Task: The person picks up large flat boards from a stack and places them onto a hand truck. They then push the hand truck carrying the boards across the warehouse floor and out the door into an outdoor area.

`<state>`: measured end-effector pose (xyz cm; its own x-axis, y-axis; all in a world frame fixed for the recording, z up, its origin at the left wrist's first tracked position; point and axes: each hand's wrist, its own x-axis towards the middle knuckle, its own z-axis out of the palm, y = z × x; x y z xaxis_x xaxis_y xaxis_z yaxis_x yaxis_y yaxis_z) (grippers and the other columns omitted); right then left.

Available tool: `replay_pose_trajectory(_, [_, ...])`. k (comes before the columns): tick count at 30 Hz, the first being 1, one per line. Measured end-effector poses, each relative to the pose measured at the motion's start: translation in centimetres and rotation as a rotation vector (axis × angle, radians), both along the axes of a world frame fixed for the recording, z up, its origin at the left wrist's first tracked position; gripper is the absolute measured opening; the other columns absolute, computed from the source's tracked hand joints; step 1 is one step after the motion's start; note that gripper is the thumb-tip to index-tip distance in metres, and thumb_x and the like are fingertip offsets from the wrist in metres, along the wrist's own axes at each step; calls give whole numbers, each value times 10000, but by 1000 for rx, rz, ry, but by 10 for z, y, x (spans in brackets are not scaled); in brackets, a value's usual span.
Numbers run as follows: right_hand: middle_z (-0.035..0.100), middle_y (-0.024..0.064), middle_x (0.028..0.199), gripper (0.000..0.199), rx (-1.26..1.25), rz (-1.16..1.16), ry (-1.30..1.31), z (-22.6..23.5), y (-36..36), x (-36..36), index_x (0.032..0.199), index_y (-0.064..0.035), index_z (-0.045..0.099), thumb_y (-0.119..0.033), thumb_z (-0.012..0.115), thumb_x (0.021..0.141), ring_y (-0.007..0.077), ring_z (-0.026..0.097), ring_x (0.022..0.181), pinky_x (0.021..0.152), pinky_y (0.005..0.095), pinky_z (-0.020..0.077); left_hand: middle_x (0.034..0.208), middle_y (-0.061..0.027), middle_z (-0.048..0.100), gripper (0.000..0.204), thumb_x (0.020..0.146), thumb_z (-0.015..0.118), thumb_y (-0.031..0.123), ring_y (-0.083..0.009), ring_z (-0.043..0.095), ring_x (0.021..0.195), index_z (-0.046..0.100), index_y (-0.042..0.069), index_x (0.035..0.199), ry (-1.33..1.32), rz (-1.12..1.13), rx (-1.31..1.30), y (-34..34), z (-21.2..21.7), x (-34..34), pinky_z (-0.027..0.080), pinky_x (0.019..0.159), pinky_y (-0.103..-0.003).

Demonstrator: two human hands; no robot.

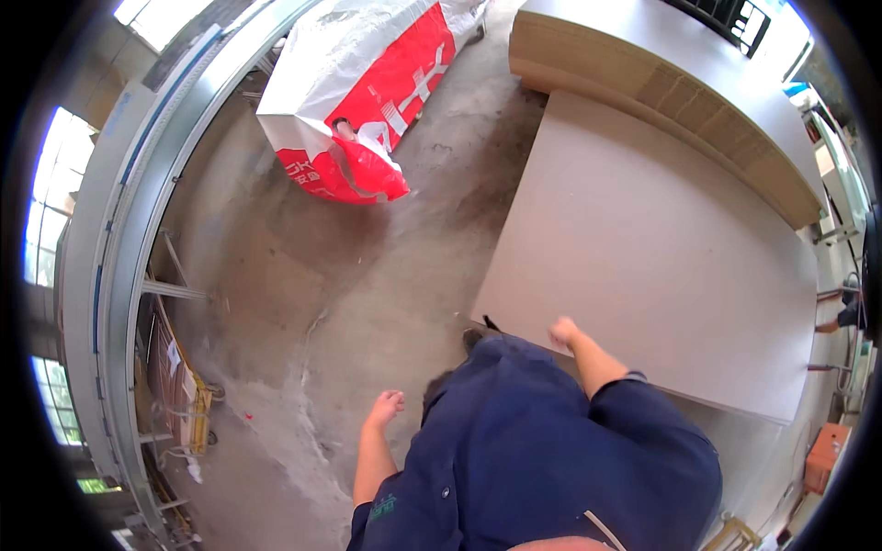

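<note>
My left hand (388, 406) hangs over the concrete floor to the left of my body, its fingers curled in and nothing showing in them. Above the near edge of a large flat grey board (652, 248) is my right hand (564, 332), closed like a loose fist and a little blurred. No object shows in it, and whether it touches the board I cannot tell. A small black piece (490, 322) sticks up by the board's near left corner, close to my dark shoe (471, 338).
Behind the board stands a thick stack of panels (661, 87). A red and white sheet (367, 101) covers something bulky at the far left. A long metal frame (119, 248) runs along the left, with a yellow-edged cart (195, 413) beside it. An orange box (827, 457) sits at right.
</note>
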<state>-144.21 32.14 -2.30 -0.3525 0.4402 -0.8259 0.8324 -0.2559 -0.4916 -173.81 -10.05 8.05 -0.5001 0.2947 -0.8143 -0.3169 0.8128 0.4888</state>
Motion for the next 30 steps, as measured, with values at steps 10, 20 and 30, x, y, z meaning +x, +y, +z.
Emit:
replay_pose_trajectory(10, [561,27,706,106,228,-448,691,172,240,-378,880,-42,549,-128,514,828,98,525,607,545,241,425,830,-155,614,203,789,460,207,-228,601,743,579,43,782,387,-1063,-58,-4,-80,-260,468,618,-361])
replay_pose_trajectory(20, [593,73,668,150,50,-113,-127,22,191,-373,781,-72,593,-219,572,758,182,562,573,500,316,454,740,-25,566,172,853,497,209,-94,514,615,546,57,918,173,2,231,431,14,-611,420,542,-238])
replay_pose_trajectory(30, [557,122,646,115,-148,-979,-334,85,269,-366,815,-11,508,-121,495,786,209,540,499,419,320,429,784,-58,592,223,832,541,218,-118,544,657,567,18,928,-89,-311,433,825,-57,-636,449,592,-248])
